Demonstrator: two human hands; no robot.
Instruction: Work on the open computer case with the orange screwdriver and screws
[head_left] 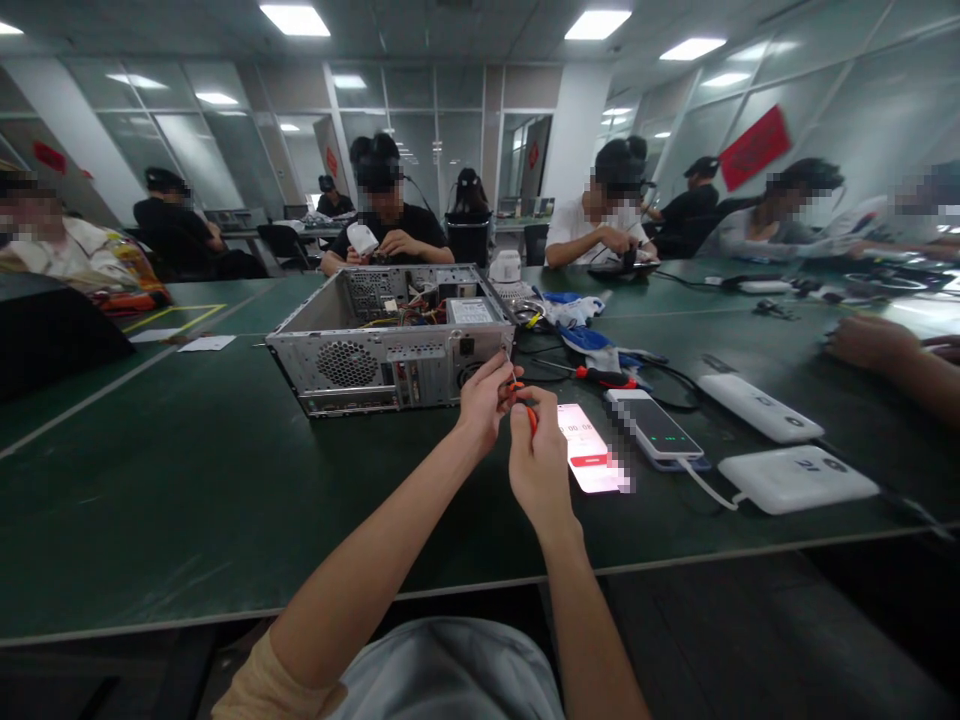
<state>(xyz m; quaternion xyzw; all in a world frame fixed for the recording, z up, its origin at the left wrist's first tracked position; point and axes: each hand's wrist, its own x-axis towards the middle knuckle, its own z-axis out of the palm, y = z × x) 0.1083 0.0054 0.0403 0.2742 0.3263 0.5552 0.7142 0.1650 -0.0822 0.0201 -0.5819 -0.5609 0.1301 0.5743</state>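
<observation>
An open metal computer case [349, 365] lies on the green table, with cables and a drive showing inside. At its near right corner, my left hand [484, 400] has its fingers closed round the front part of a screwdriver. The red-and-black screwdriver handle [532, 420] is in my right hand [538, 455], just to the right and slightly lower. The thin shaft points up toward the rear panel of the case; whether its tip touches a screw is too small to tell.
Right of my hands lie a lit phone [589, 450], another phone [656, 425], white power banks [795, 477], a red-and-black tool [607, 377] and blue-and-white gloves [589, 345]. A co-worker's hand [874, 345] rests at the far right. Several people sit across the table [187, 480].
</observation>
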